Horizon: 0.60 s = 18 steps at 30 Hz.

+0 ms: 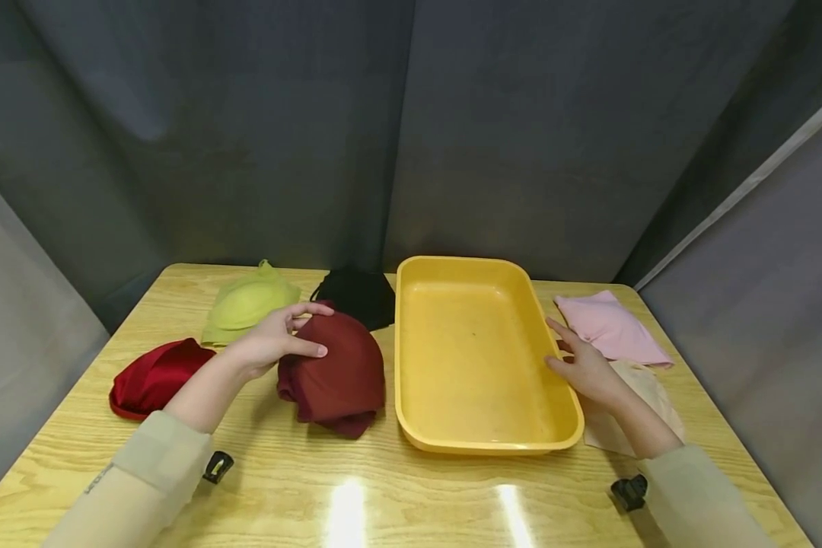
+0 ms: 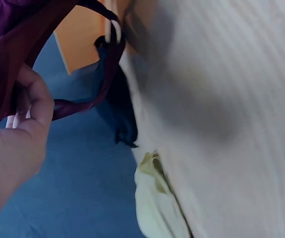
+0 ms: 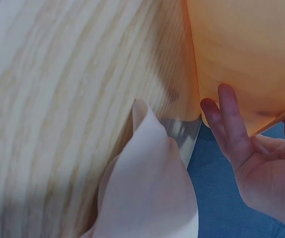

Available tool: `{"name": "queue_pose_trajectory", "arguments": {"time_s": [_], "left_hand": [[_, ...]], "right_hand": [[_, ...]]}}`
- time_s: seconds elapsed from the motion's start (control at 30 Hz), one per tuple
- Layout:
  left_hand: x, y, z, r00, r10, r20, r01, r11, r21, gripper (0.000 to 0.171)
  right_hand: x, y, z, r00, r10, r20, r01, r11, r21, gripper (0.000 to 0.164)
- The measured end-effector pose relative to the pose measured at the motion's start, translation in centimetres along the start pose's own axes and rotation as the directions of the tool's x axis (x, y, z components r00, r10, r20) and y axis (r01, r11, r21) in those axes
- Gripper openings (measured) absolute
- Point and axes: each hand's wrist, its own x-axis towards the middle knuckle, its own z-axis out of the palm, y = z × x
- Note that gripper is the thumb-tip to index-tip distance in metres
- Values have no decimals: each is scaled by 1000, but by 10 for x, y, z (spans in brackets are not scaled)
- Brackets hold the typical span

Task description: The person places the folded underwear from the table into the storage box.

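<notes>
My left hand [image 1: 274, 342] grips a maroon bra [image 1: 342, 373] by its upper left edge, thumb on the near side. Left of the yellow tub in the head view, the bra hangs bunched, cup outward; its strap [image 2: 78, 108] loops loose in the left wrist view. At the right rim of the yellow tub [image 1: 489, 447] is my right hand [image 1: 589, 373], thumb and fingertips touching the edge. Two straight fingers [image 3: 232, 116] lie along the tub's outer wall in the right wrist view. A beige cloth piece [image 1: 647, 396] lies partly behind that hand.
A yellow-green bra [image 1: 253, 301] and a shiny red one [image 1: 160, 377] lie on the left. Behind the maroon bra is a black garment [image 1: 359, 297]; a pink one [image 1: 613, 327] lies right of the tub. Grey curtains [image 1: 281, 137] surround the wooden table [image 1: 281, 487].
</notes>
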Motion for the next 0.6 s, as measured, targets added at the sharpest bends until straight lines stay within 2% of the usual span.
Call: {"name": "queue_pose_trajectory", "arguments": {"time_s": [0.17, 0.37, 0.6], "left_hand": [[-4, 16, -6, 1000, -1, -25, 1, 1000, 7, 64], [-8, 35, -12, 998, 33, -51, -33, 999, -13, 63], [-12, 54, -13, 998, 61, -35, -63, 996, -56, 60]], "right_hand": [[0, -1, 0, 1000, 7, 2, -7, 1000, 1, 70], [1, 1, -2, 1000, -18, -5, 18, 1000, 5, 70], [-2, 0, -4, 1000, -5, 0, 5, 1000, 17, 70]]}}
